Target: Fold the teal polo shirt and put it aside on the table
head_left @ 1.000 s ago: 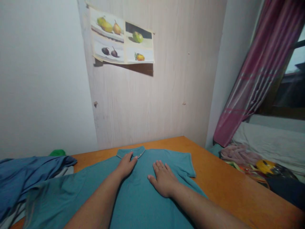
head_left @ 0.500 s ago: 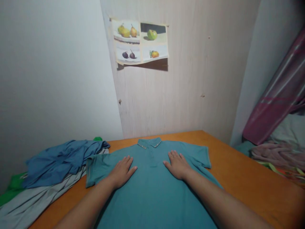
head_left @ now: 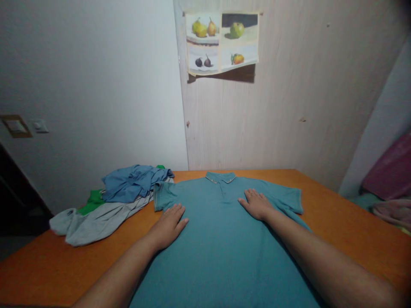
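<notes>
Farthest to the left of the left grip, a light switch (head_left: 40,125) sits on the white wall beside a framed plate (head_left: 14,125). Nearer, a heap of clothes lies on the orange desk (head_left: 337,222): a grey garment (head_left: 93,218) at the bottom, a green one (head_left: 91,201) peeking out, and a rumpled blue shirt (head_left: 135,183) on top. The heap's right edge lies just beside the left sleeve of the teal polo shirt (head_left: 218,248), up and to the left of the left grip.

The left hand (head_left: 168,222) lies palm down on the polo shirt, fingers spread and flat, pinching nothing; it presses the cloth just below the left sleeve, close to the shirt's left edge. The polo shirt lies front up, spread flat on the desk, its collar (head_left: 221,177) away from the person and midway between the two grips, a little beyond them.

The right hand (head_left: 257,204) also rests palm down on the shirt, fingers extended and slightly fanned, holding nothing; it sits on the chest near the right shoulder, with the right sleeve just past it to the right. Both forearms lie across the shirt's body.

High on the wood-grain panel beyond the grips hangs a fruit poster (head_left: 222,42). Far to the right of the right grip, off the desk, a dark pink cloth (head_left: 390,171) and a pale bundle (head_left: 391,209) show at the frame's edge.
</notes>
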### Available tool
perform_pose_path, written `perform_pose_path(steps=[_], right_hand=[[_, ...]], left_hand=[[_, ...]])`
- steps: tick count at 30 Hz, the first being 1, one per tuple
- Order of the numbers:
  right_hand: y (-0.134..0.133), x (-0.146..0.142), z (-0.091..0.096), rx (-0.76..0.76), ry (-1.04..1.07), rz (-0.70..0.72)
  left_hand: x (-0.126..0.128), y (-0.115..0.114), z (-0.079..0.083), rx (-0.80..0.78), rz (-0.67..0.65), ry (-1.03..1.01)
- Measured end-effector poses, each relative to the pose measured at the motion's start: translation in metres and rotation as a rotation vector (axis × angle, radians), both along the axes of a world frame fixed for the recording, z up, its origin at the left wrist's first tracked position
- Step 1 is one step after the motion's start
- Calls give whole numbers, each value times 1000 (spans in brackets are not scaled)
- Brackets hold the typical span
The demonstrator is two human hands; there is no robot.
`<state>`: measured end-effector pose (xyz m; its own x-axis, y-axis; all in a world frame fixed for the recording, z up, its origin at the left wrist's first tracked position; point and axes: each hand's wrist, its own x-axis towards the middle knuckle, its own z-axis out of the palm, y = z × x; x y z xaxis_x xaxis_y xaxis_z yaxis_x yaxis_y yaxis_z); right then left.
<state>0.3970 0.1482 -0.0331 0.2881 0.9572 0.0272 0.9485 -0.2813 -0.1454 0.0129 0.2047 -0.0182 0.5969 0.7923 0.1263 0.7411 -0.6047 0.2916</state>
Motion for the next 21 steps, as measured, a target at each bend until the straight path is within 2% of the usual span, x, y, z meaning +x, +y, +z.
perform_pose_path(steps=[3, 7, 9, 12, 16, 21], right_hand=[[2, 3, -3, -4, -12, -5], [4, 6, -6, -12, -21, -7], [5, 8, -7, -9, -30, -5], [5, 10, -10, 2, -40, -2], [8, 15, -18, 24, -53, 6], [12, 21, -28, 48, -69, 17]], left_hand=[[-5, -2, 3, -15, 18, -196], [-12, 1, 10, -125, 74, -526], [-15, 3, 12, -180, 100, -628], [-17, 3, 11, -217, 76, -651], [-15, 1, 9, -176, 0, -622], [-14, -2, 9, -151, -8, -610]])
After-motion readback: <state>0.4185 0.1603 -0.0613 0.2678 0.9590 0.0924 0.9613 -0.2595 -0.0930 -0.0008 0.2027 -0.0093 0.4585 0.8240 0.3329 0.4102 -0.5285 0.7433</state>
